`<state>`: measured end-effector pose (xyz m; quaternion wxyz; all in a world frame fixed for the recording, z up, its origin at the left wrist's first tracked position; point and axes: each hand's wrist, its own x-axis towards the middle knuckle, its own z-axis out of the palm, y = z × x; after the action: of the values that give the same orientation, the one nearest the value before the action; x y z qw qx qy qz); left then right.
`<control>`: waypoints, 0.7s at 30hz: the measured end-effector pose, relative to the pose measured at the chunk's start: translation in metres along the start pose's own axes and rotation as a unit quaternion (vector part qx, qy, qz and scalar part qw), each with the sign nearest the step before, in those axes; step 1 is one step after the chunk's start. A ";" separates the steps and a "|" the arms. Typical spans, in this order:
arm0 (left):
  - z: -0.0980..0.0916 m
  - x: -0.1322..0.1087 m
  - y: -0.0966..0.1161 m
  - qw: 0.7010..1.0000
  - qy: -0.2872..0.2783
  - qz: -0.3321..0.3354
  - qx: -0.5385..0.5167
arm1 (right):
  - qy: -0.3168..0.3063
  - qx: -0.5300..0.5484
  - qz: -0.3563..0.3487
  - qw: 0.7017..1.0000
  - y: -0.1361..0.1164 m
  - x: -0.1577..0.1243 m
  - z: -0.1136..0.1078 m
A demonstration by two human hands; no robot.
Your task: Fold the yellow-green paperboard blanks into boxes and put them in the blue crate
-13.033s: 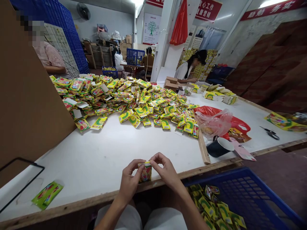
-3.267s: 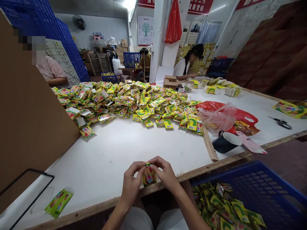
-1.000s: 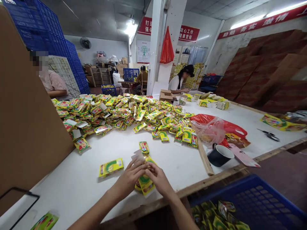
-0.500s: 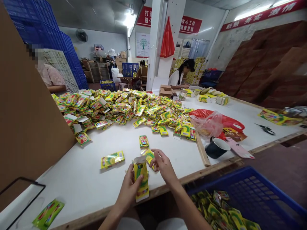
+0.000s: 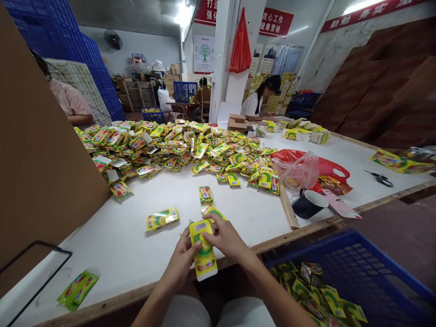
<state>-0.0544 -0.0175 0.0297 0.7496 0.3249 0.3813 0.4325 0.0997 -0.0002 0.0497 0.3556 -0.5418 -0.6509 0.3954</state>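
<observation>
A small yellow-and-green cardboard box (image 5: 206,263) is held over the table's front edge, its barcode end up and away from me. My left hand (image 5: 183,255) grips its left side, thumb across the front. On the upper right, my right hand (image 5: 225,237) has its thumb on the front face and its fingers at the top end. Just beyond lies another yellow box (image 5: 214,211), partly covered by my right hand. A red-and-green box (image 5: 205,194) sits behind that one. To the left rests a flat yellow box (image 5: 162,219).
A heap of similar boxes (image 5: 170,147) spans the table's back. At right are a wooden strip (image 5: 288,210), dark mug (image 5: 303,206), red plastic bag (image 5: 327,168) and scissors (image 5: 380,178). A blue crate (image 5: 384,277) holds packets below. A green packet (image 5: 79,289) lies left.
My right hand has come in from beside the box and now touches its upper part. The box's top end, which showed open flaps, now shows a flat barcode panel.
</observation>
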 end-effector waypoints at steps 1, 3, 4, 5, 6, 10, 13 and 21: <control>0.000 0.000 0.000 1.000 -0.003 0.006 0.007 | -0.011 0.006 0.003 1.000 0.000 0.000 0.000; 0.000 -0.001 0.001 0.999 -0.014 0.019 0.024 | -0.027 0.015 0.013 0.999 0.001 0.000 0.000; 0.001 -0.001 0.002 0.999 -0.019 0.022 0.033 | -0.028 0.014 0.019 0.999 0.002 0.000 0.000; 0.001 -0.002 0.003 0.999 -0.023 0.024 0.042 | -0.026 0.010 0.023 0.999 0.002 0.000 0.000; 0.002 -0.004 0.005 0.998 -0.026 0.023 0.051 | -0.022 0.004 0.025 0.999 0.002 0.000 0.001; 0.003 -0.009 0.008 0.995 -0.035 0.020 0.092 | -0.013 -0.018 0.026 0.999 0.002 0.002 0.001; 0.001 -0.009 0.006 0.989 -0.028 0.043 0.137 | -0.011 -0.028 0.023 0.999 0.002 0.003 0.003; -0.005 -0.005 -0.006 0.982 -0.013 0.085 0.169 | -0.015 0.002 0.018 1.000 0.005 0.001 0.009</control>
<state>-0.0579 -0.0237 0.0234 0.6494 0.4837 0.4099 0.4198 0.0940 0.0002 0.0414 0.3396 -0.5468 -0.6452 0.4116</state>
